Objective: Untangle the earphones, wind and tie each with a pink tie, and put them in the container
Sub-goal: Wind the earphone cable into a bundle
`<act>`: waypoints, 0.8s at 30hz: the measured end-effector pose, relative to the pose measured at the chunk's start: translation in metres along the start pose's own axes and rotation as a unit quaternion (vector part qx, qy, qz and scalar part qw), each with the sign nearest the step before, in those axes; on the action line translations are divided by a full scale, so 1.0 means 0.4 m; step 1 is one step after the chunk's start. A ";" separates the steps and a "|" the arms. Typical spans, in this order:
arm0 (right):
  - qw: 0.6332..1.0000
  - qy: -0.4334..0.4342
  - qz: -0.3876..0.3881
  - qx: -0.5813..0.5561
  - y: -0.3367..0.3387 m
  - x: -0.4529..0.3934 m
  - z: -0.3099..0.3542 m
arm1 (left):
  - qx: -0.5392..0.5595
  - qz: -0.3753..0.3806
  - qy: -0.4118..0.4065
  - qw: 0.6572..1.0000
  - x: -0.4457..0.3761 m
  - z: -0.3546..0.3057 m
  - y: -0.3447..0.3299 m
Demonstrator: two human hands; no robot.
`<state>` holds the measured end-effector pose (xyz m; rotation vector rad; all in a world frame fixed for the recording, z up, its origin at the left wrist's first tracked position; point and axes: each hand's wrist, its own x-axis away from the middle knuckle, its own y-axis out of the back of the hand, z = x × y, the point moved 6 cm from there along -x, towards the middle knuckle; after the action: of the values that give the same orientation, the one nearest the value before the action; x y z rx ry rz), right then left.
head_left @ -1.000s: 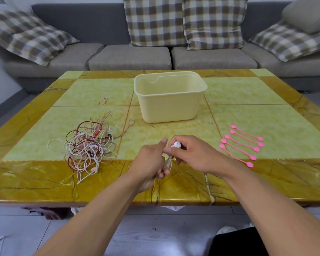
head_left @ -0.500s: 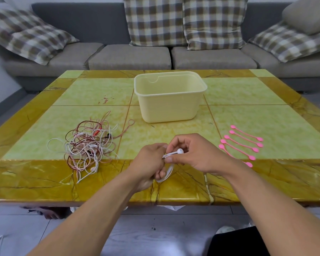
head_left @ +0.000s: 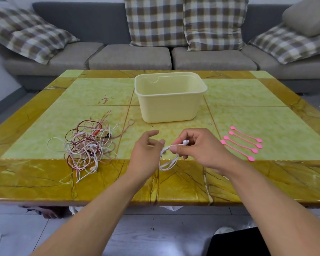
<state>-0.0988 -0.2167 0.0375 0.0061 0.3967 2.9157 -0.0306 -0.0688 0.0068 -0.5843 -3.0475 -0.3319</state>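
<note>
A wound white earphone [head_left: 167, 159] hangs as a small coil over the table's near edge. My right hand [head_left: 201, 148] pinches its top between thumb and fingers, and one earbud sticks up beside the thumb. My left hand [head_left: 146, 154] is just left of the coil, thumb and fingers spread and loosely curled; the cord runs right by its fingertips. A tangle of white, pink and red earphones [head_left: 89, 146] lies to the left. Several pink ties [head_left: 242, 143] lie in a row to the right. The pale yellow container [head_left: 170, 97] stands behind my hands.
The yellow-green tiled table [head_left: 247, 182] has its front edge close to me. A grey sofa [head_left: 129, 56] with checked cushions runs behind it. Grey floor shows below, with a dark object at the lower right.
My left hand has let go of the coil and spread its fingers. The right hand has kept its pinch, and the coil now hangs from it.
</note>
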 end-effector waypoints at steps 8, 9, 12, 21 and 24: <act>0.999 -0.027 -0.046 -0.001 0.029 0.011 -0.003 | -0.341 0.108 -0.209 0.910 0.077 -0.022 -0.074; 0.999 -0.031 -0.044 0.000 0.028 0.014 -0.002 | -0.338 0.100 -0.184 0.918 0.078 -0.021 -0.079; 0.999 -0.031 -0.038 0.003 0.035 0.033 0.004 | -0.230 0.122 -0.147 0.954 0.055 -0.014 -0.089; 0.998 -0.052 -0.020 -0.011 0.091 0.092 -0.004 | -0.092 0.310 -0.052 0.945 0.083 -0.027 -0.135; 0.998 -0.049 -0.038 -0.024 0.106 0.103 -0.007 | -0.007 0.303 0.030 0.953 0.091 -0.028 -0.150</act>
<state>-0.1475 -0.2495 0.0454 0.1225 0.3031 2.8356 -0.0867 -0.1124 0.0079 -1.4161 -2.6250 -0.3314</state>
